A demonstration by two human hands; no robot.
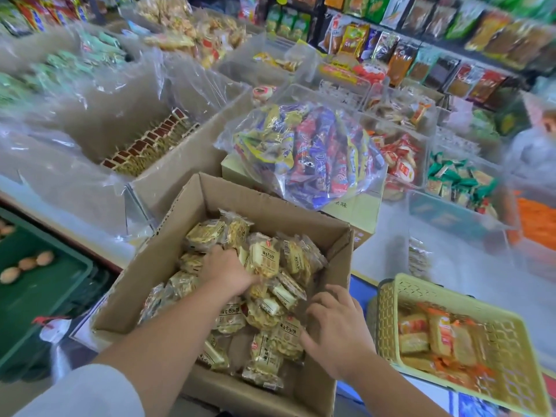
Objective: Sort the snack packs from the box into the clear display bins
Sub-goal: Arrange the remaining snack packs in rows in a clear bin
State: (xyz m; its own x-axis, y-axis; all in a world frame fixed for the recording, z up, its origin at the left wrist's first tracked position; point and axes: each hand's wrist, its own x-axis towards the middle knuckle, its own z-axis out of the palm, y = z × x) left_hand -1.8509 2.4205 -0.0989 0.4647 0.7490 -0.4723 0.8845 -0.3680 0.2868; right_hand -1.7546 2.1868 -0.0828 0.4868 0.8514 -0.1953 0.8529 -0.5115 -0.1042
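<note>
1 open cardboard box stands in front of the person, and it holds many small yellow snack packs, too many to count, lying in a loose heap. 2 bare hands are inside the box. The left hand lies on the heap with its fingers curled down into the packs; I cannot tell if it grips one. The right hand rests on packs near the right wall, fingers spread apart and holding nothing.

Just right of the box sits 1 yellow basket with orange packs. Behind the box, 1 clear bag of blue, red and yellow snacks lies on a yellow carton. Further right stand several clear display bins with red and green packs. 1 larger carton with a plastic liner is at the left. The white counter is crowded, and shelves of goods fill the back wall.
</note>
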